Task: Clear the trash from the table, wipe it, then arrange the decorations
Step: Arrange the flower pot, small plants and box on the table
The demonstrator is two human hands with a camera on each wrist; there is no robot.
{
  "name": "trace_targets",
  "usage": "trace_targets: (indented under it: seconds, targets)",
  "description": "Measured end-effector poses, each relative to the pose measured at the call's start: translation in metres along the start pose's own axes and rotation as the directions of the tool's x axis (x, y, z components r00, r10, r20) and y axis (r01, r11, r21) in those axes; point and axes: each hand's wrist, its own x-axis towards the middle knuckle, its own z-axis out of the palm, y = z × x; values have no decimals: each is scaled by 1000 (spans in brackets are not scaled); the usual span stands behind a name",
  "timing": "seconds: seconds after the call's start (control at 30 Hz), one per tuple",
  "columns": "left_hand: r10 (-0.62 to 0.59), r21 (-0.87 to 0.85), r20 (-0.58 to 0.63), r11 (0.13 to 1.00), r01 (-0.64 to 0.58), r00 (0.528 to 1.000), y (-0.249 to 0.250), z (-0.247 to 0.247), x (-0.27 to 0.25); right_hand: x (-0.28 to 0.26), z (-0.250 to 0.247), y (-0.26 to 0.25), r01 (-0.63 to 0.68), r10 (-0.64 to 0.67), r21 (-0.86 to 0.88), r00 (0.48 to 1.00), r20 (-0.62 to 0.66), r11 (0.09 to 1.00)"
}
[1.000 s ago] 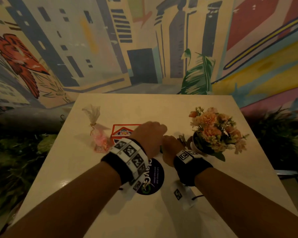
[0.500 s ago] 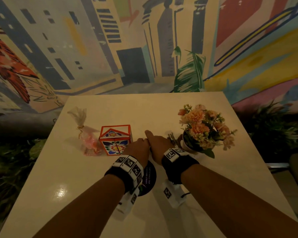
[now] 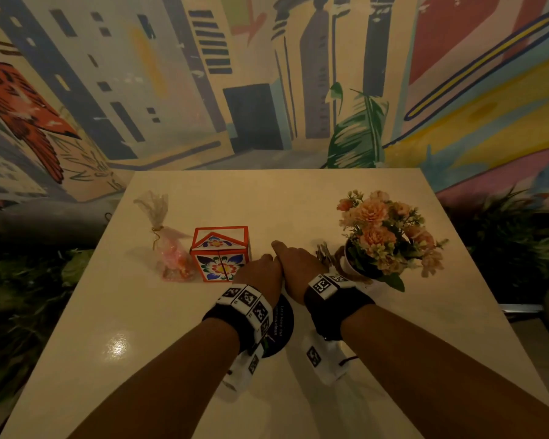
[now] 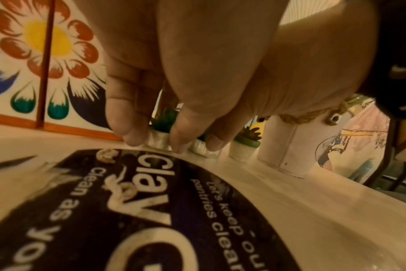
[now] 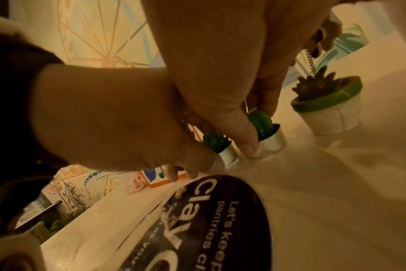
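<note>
Both my hands meet at the middle of the cream table, just past a round black sticker. My right hand pinches a small green cactus candle in a silver cup between thumb and finger. Beside it, my left hand holds a second small cactus candle at its cup. A third cactus in a white pot stands free to the right. The painted flower box sits just left of my left hand, and the pot of peach flowers just right of my right hand.
A clear bag of pink sweets lies left of the box. The painted mural wall rises behind the table's far edge. Dark green plants flank the table on both sides.
My left hand came down from above the box to the table beside my right hand. Over the last half second both hands stay almost still.
</note>
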Motion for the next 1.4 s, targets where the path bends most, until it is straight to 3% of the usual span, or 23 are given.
trace_targets:
  seconds: [0.33, 0.53, 0.6, 0.73, 0.93, 1.4]
  targets:
    - [4, -9, 4, 1000, -4, 1000, -1, 2, 3, -7, 0, -2, -30, 30, 29, 1000, 3, 999]
    - [26, -48, -43, 998, -28, 999, 1, -1, 2, -49, 0, 0, 56, -42, 59, 974, -224, 997]
    - [46, -40, -82, 998, -49, 996, 5, -3, 2, -64, 7, 6, 36, -9, 97, 965, -263, 995]
    - [58, -27, -95, 998, -61, 994, 19, -5, 6, -75, 17, 21, -93, 107, 101, 985, -137, 991]
    - [67, -24, -119, 997, -70, 991, 29, 1, 15, -73, 20, 33, -133, 137, 76, 990, -45, 988]
    - [71, 16, -97, 997, -70, 993, 32, 2, 25, -74, 26, 39, -138, 138, 37, 990, 4, 990]
